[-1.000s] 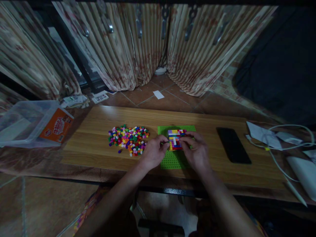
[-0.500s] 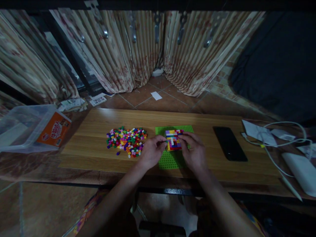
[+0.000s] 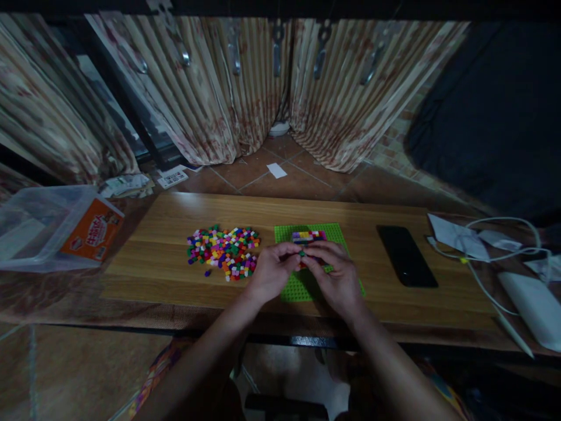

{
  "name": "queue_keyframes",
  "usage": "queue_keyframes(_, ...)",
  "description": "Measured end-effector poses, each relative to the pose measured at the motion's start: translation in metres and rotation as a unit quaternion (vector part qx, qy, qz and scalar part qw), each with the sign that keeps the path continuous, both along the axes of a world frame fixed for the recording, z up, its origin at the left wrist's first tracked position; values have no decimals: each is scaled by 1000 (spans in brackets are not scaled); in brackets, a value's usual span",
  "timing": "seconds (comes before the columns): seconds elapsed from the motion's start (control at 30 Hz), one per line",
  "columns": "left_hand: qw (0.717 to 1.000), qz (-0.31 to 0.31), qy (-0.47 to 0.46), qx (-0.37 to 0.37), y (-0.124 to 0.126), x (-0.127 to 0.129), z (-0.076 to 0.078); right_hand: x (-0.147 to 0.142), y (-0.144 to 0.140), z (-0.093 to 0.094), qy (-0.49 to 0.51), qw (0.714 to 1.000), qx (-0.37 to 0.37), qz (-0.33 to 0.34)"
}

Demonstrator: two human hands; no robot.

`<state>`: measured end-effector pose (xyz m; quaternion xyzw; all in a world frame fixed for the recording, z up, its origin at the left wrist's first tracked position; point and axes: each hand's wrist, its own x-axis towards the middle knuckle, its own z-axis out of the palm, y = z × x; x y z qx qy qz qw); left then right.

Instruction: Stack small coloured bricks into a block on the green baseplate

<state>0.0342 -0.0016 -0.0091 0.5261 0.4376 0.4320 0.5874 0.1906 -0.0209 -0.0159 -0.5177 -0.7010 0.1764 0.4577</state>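
Observation:
My left hand [image 3: 272, 270] and my right hand [image 3: 336, 273] meet over the green studded baseplate [image 3: 302, 291], thumbs and index fingers pinched together. Between their fingertips is a tiny green brick [image 3: 302, 254], touched from both sides. Just behind the fingers, a block of small multicoloured bricks [image 3: 309, 235] stands on the plate, its near part hidden by my hands. To the left of my left hand, a loose pile of small coloured bricks [image 3: 223, 248] lies spread on the wooden board [image 3: 144, 257].
A black phone [image 3: 407, 255] lies to the right of the baseplate. Farther right are a white cable [image 3: 508, 221], papers [image 3: 458, 234] and a white device [image 3: 532, 310]. A clear plastic box [image 3: 48, 234] with an orange label stands at the left end. Curtains [image 3: 258, 93] hang beyond.
My right hand has moved left, off the right side of the brick block, to meet my left hand. A green brick now shows between the fingertips, and the hands cover more of the block.

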Motion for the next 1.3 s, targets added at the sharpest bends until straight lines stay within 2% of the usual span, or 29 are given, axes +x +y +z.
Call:
queue_keyframes(0.13, 1000, 0, -6, -5, -2, 3, 0, -1, 0, 0, 10, 1000, 1, -2)
queue_keyframes(0.23, 1000, -4, 5, 4, -2, 4, 0, 5, 3, 3, -18, 1000, -2, -11)
queue_keyframes(0.4, 995, 18, 87, 47, 0, 0, -4, 23, 12, 4, -82, 995, 18, -58)
queue_keyframes(0.6, 988, 33, 129, 81, 2, -3, -11, 27, 18, -3, -136, 990, 34, -22)
queue_keyframes(0.9, 987, 26, 138, 82, 2, -5, -11, 29, 22, -14, -172, 983, 64, -7)
queue_keyframes(1.07, 987, 24, 139, 81, 1, -6, -10, 27, 22, -13, -149, 987, 54, -9)
queue_keyframes(1.3, 984, 20, 153, 88, 3, -6, -9, 18, 19, -7, -38, 996, -14, -75)
